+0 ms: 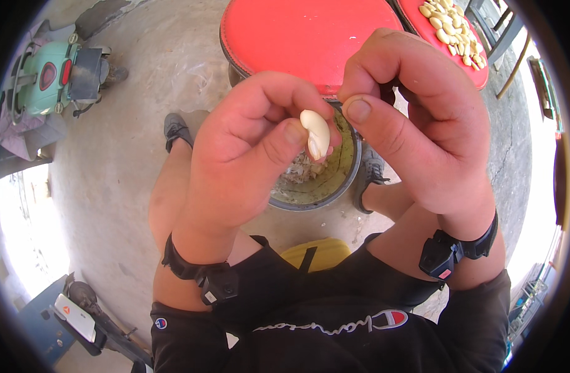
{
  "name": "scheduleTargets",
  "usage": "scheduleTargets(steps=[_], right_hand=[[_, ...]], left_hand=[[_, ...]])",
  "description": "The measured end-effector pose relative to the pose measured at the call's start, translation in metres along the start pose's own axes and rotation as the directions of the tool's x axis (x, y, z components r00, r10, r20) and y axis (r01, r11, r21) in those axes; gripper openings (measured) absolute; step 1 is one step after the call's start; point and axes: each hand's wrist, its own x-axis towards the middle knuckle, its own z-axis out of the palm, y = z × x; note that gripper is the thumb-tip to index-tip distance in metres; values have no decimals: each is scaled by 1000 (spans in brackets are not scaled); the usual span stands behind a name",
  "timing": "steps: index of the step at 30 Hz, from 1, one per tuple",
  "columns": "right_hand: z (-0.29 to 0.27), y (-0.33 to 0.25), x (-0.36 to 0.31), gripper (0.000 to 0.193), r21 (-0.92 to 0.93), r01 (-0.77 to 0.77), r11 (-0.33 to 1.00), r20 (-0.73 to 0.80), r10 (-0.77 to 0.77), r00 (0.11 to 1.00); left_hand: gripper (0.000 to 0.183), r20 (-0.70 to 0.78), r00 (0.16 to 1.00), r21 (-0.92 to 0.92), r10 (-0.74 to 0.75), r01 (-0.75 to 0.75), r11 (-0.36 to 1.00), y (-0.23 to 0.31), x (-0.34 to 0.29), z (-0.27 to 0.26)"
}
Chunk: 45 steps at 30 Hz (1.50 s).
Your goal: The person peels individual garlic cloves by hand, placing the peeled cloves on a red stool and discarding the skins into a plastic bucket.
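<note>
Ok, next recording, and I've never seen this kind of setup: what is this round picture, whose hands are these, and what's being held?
There is no machine here. The single picture comes from a wide fisheye camera worn on a person's head, looking down, so edges bend near the rim. The left hand pinches a peeled white garlic clove between thumb and fingers; the right hand has its thumb right beside the clove. Each wrist wears a black strap with a small device. Below the hands, on the concrete floor, sits a round metal bowl with pale peelings inside. Beyond it are two round red stools: the near one is bare, the far one carries a pile of peeled cloves.
</note>
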Motion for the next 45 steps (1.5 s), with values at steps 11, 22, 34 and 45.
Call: scheduleTargets(steps=[11,22,34,45], right_hand=[[-16,-8,11,16,-256,51,965,279,24,960],[-11,-9,11,16,-165,-176,971,362,225,904],[0,-10,5,22,235,-498,835,326,415,849],[-1,-12,8,25,368,-602,709,365,486,794]], left_hand=[[33,-37,998,52,54,-52,997,0,0,-6],[41,7,1000,42,-9,9,999,4,-4,-9],[41,-75,997,113,23,-14,994,7,-6,0],[44,-72,996,141,48,-38,989,7,-6,-2]])
